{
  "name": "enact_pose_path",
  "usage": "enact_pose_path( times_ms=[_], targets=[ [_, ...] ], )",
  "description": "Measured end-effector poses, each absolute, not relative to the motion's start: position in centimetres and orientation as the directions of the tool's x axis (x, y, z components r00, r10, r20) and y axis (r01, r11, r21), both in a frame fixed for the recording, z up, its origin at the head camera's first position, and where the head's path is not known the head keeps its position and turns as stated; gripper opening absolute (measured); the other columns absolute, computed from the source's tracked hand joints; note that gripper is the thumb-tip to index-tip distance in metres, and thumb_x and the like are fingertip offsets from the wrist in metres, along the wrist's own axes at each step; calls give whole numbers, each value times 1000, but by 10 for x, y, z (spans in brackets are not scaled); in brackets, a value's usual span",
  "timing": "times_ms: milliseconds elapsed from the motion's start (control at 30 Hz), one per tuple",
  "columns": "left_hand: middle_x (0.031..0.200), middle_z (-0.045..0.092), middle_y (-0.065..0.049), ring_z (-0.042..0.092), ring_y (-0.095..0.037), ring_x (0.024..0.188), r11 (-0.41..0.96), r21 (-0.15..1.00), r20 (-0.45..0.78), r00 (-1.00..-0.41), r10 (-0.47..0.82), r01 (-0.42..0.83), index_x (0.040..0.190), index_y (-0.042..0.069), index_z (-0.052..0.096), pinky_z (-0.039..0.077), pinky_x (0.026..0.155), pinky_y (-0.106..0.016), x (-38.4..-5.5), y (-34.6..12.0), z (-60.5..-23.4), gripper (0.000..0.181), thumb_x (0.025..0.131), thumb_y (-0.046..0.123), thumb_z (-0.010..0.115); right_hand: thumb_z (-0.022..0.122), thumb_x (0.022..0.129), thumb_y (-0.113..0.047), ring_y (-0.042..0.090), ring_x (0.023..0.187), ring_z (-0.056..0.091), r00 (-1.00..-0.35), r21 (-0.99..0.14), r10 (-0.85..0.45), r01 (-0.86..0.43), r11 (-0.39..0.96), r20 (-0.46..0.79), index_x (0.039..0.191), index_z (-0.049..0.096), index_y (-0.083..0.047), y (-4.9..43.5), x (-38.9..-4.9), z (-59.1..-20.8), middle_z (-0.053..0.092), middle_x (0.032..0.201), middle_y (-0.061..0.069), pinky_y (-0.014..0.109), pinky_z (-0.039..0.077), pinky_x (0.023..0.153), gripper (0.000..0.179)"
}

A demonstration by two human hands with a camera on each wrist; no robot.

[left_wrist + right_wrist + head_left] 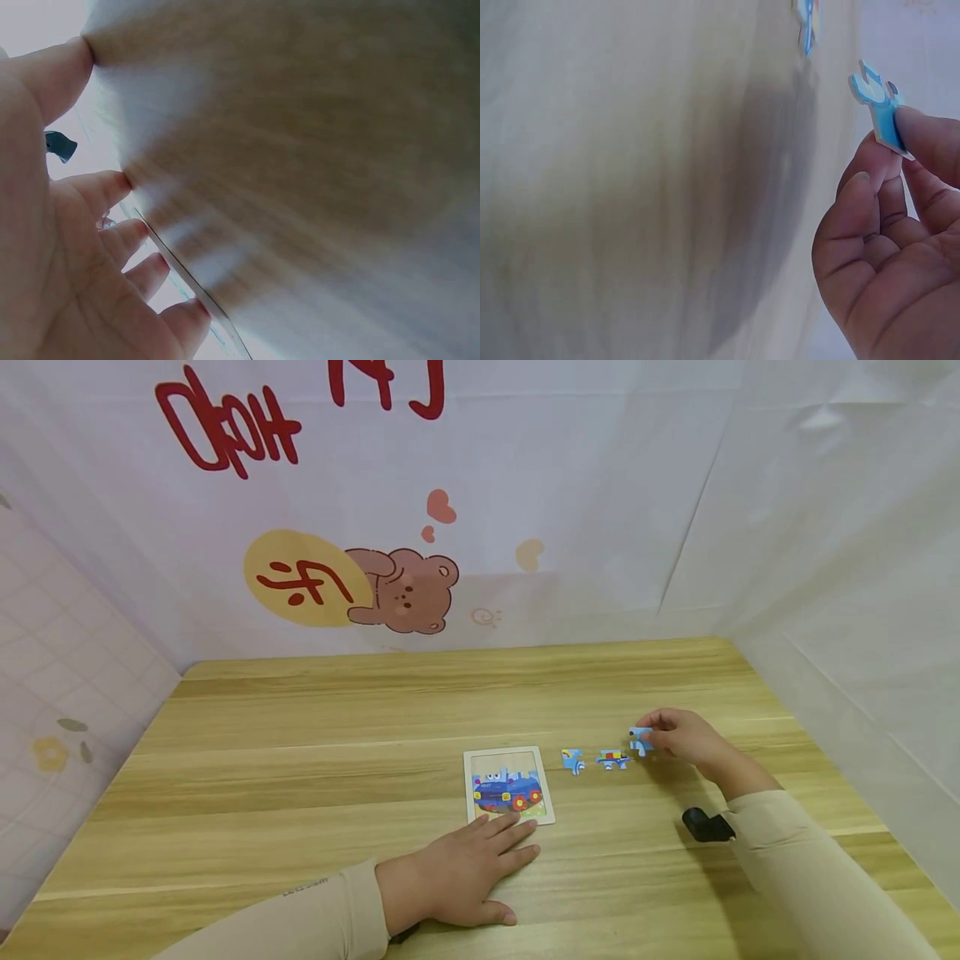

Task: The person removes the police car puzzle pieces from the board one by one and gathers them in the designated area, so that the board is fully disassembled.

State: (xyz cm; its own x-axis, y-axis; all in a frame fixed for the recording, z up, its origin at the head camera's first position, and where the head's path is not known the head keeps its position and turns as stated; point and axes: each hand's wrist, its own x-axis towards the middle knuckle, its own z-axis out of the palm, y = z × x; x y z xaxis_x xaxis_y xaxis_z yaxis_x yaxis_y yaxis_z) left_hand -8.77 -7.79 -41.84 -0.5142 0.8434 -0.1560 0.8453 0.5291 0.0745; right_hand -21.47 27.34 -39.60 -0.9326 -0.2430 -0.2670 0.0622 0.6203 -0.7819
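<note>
My right hand (686, 742) pinches a light blue jigsaw piece (640, 740) between thumb and fingers. In the right wrist view the same piece (885, 116) is clear of the table, its knobs pointing away from the fingers. My left hand (463, 868) lies with spread fingers, its fingertips at the near edge of a puzzle frame (468, 777). Inside that frame a blue cartoon truck picture (498, 789) fills the lower part, and bare wood shows at the top. Two loose puzzle pieces lie right of the frame: a blue and yellow one (572, 761) and a multicoloured one (612, 759).
The wooden table (300, 735) ends at a white cloth wall (600, 485) printed with a bear and red characters. More cloth hangs along both sides. A black object (707, 825) is by the right wrist.
</note>
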Motion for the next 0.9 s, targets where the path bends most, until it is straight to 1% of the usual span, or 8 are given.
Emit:
enact_pose_path(
  times_ms=[167, 467, 567, 733, 800, 900],
  targets=[
    [157, 29, -3, 25, -24, 144, 527, 64, -148, -514, 845, 848, 150, 19, 38, 31, 112, -38, -88, -78, -419, 73, 92, 62, 48, 54, 98, -14, 13, 80, 52, -927, -769, -222, 99, 632, -302, 121, 53, 9, 281, -215, -400, 60, 95, 1, 29, 47, 70, 32],
    [158, 27, -3, 24, -23, 145, 530, 72, -168, -514, 841, 845, 150, 19, 36, 30, 113, -38, -90, -78, -417, 73, 92, 63, 46, 54, 98, -12, 12, 82, 54, -907, -762, -197, 179, 623, -374, 118, 55, 7, 287, -215, -406, 62, 92, -2, 28, 47, 71, 27],
    [158, 27, -3, 23, -23, 145, 531, 71, -170, -514, 841, 844, 151, 19, 36, 30, 113, -38, -90, -78, -417, 73, 92, 63, 46, 54, 98, -11, 13, 82, 54, -907, -751, -195, 172, 638, -374, 117, 56, 7, 287, -214, -406, 63, 93, 0, 29, 46, 71, 26],
    [157, 27, -3, 24, -23, 145, 531, 61, -163, -516, 841, 845, 150, 19, 36, 30, 112, -38, -91, -78, -417, 73, 92, 63, 46, 56, 96, -9, 14, 80, 53, -925, -720, -201, 101, 687, -322, 113, 59, 9, 286, -214, -408, 64, 96, 6, 30, 47, 68, 25],
    [157, 27, -3, 24, -23, 145, 531, 62, -163, -517, 841, 845, 150, 20, 36, 31, 112, -38, -91, -78, -418, 73, 92, 63, 46, 57, 95, -8, 14, 79, 53, -931, -708, -205, 75, 703, -302, 111, 59, 9, 285, -215, -410, 64, 95, 7, 30, 46, 66, 24],
    [158, 27, -3, 23, -23, 145, 534, 72, -168, -517, 839, 843, 151, 20, 36, 30, 113, -38, -90, -78, -417, 74, 92, 63, 46, 58, 93, -7, 14, 76, 53, -936, -701, -195, 71, 710, -292, 109, 61, 9, 284, -214, -410, 64, 92, 6, 28, 45, 64, 23]
  ],
)
